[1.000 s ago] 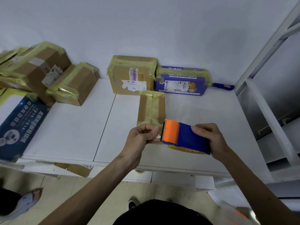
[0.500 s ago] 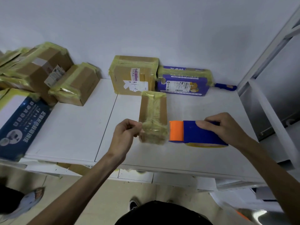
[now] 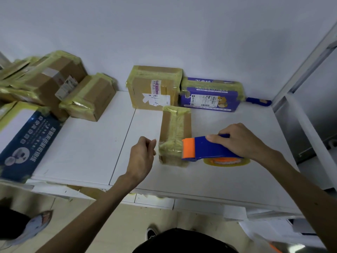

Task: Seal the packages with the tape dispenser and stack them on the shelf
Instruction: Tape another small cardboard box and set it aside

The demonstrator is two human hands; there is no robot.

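Gripping tape dispenser [image 3: 207,148], right hand [image 3: 240,141]; left hand [image 3: 143,157] curled, hold unclear; parcel label [image 3: 158,99] unreadable

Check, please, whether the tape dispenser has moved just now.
Yes: the tape dispenser moved away from the person, from the near end of the narrow cardboard box to alongside its right side.

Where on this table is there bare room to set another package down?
Widest bare patch: left half of the table, between the dark blue box, the taped boxes and the left hand. A smaller one: between the purple box and the right hand. Crowded: back wall, left edge.
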